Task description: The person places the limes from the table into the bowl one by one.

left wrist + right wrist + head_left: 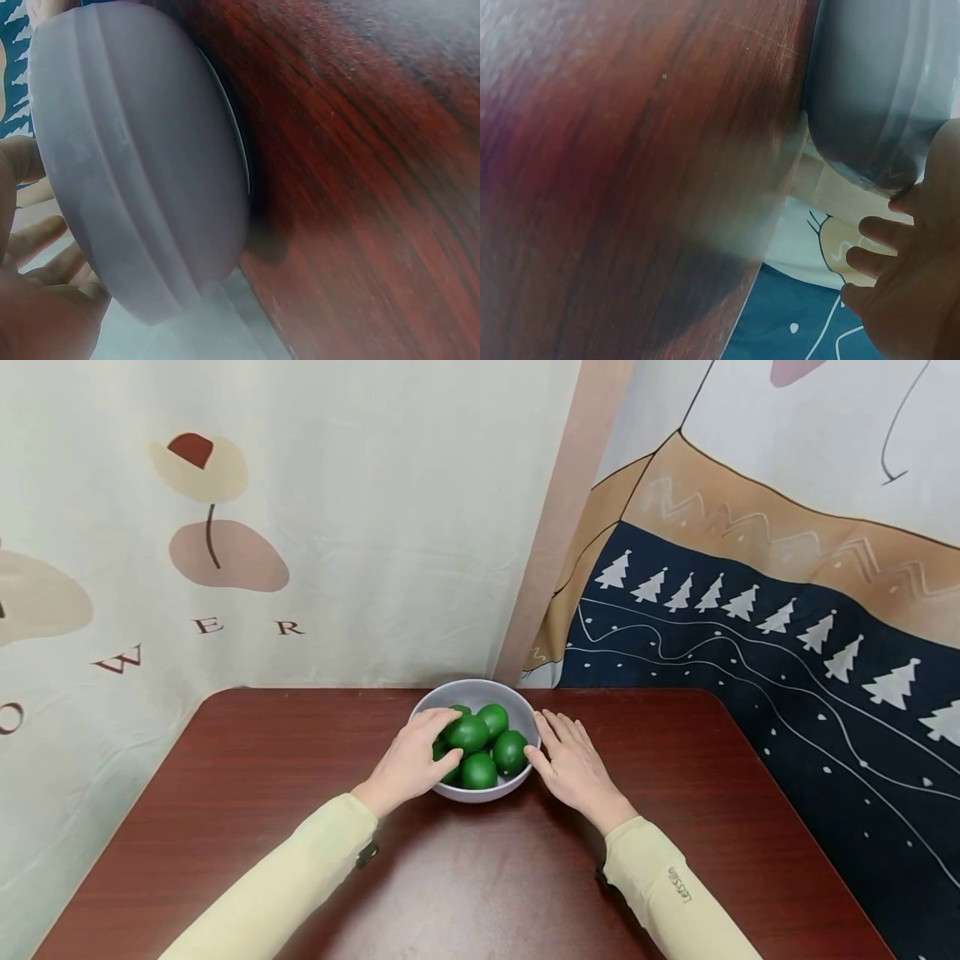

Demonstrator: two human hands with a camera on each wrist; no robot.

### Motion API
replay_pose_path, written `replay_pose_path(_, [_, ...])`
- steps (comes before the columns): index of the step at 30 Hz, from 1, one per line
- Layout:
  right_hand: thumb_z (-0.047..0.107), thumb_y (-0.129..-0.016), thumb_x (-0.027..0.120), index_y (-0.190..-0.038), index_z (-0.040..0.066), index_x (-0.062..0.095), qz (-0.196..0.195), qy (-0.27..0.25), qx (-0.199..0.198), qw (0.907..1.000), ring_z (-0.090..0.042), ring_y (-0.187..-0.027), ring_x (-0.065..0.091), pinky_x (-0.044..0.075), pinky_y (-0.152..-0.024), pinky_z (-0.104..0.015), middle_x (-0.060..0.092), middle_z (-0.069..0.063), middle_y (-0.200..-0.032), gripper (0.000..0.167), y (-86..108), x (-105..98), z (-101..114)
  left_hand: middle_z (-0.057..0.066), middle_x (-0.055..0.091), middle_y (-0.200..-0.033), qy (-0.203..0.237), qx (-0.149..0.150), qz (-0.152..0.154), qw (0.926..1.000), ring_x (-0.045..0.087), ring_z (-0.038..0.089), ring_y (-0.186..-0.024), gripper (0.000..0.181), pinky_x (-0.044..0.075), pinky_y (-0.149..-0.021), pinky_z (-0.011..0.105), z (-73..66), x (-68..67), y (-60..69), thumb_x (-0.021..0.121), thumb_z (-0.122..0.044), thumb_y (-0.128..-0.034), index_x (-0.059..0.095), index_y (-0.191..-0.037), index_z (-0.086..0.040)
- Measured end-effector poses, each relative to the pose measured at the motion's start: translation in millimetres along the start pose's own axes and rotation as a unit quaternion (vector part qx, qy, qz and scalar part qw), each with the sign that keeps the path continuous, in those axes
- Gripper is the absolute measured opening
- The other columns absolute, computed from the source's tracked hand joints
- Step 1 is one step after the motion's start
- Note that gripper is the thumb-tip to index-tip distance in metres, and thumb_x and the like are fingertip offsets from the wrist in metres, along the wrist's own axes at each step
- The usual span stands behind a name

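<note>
A grey bowl [513,787] holds several green limes [478,771] near the table's far edge. My left hand [405,764] reaches over its left rim, with thumb and fingers around the uppermost lime [468,734]. The left wrist view shows the bowl's outer wall [150,165] and part of the left hand [45,300]; the limes are hidden there. At the bowl's right side is my right hand [573,768], fingers extended and thumb at the rim. In the right wrist view, the right hand [911,262] has its fingers beside the bowl [877,82].
The brown wooden table [465,877] ends just behind the bowl. A pale printed curtain [375,527] hangs beyond it, and a dark cloth with white trees [750,677] hangs along the right side.
</note>
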State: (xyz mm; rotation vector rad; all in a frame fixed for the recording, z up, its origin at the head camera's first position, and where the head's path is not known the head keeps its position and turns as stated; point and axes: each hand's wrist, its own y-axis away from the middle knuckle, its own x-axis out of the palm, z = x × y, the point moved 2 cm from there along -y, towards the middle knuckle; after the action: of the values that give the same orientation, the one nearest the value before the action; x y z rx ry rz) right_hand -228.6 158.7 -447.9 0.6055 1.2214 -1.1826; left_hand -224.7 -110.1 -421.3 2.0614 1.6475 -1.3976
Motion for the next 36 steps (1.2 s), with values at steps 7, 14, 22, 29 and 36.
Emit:
replay_pose_path(7, [0.043, -0.108, 0.048, -0.159, 0.005, 0.040, 0.001, 0.001, -0.001, 1.0000, -0.041, -0.151, 0.033, 0.019, -0.126, -0.056, 0.041, -0.018, -0.161, 0.064, -2.3, 2.7, -3.2, 0.013, 0.060, -0.140, -0.015, 0.008, -0.011, 0.9998, 0.054, 0.031, -0.131, 0.053, 0.049, -0.107, 0.051, 3.7, -4.0, 5.9, 0.075, -0.015, -0.0871, 0.063, -0.137, -0.003])
replay_pose_path(14, [0.043, -0.108, 0.048, -0.159, 0.005, 0.039, 0.006, -0.001, 0.002, 1.0000, -0.041, -0.153, 0.030, 0.018, -0.127, -0.056, 0.040, -0.019, -0.162, 0.064, -2.2, 5.4, -5.9, 0.011, 0.059, -0.141, -0.035, 0.010, -0.016, 0.9992, 0.054, 0.030, -0.129, 0.057, 0.050, -0.104, 0.050, 8.1, -9.6, 13.6, 0.075, -0.018, -0.0854, 0.062, -0.139, -0.003])
replay_pose_path(22, [0.043, -0.109, 0.048, -0.159, 0.005, 0.039, 0.002, -0.001, 0.002, 1.0000, -0.041, -0.153, 0.030, 0.019, -0.126, -0.057, 0.039, -0.018, -0.162, 0.063, -1.8, 4.9, -8.8, 0.012, 0.056, -0.146, -0.039, 0.001, -0.032, 0.9987, 0.050, 0.030, -0.135, 0.060, 0.049, -0.106, 0.052, 13.1, -18.9, 24.0, 0.078, -0.020, -0.0851, 0.061, -0.141, -0.004])
replay_pose_path(29, [0.042, -0.109, 0.048, -0.159, 0.006, 0.040, -0.003, 0.009, -0.001, 1.0000, -0.042, -0.153, 0.030, 0.020, -0.125, -0.059, 0.040, -0.019, -0.162, 0.063, -1.3, 3.5, -10.2, 0.013, 0.054, -0.149, -0.054, -0.003, -0.051, 0.9972, 0.048, 0.032, -0.137, 0.063, 0.048, -0.107, 0.054, 18.7, -27.0, 32.8, 0.078, -0.020, -0.0838, 0.060, -0.141, -0.002])
replay_pose_path(36, [0.042, -0.108, 0.048, -0.160, 0.007, 0.039, -0.013, 0.014, -0.003, 0.9998, -0.041, -0.154, 0.026, 0.018, -0.125, -0.061, 0.037, -0.018, -0.164, 0.063, 1.8, 5.2, -17.4, 0.012, 0.051, -0.153, -0.080, 0.006, -0.064, 0.9947, 0.045, 0.033, -0.141, 0.068, 0.045, -0.108, 0.054, 27.9, -32.3, 41.9, 0.080, -0.021, -0.0822, 0.057, -0.144, -0.004])
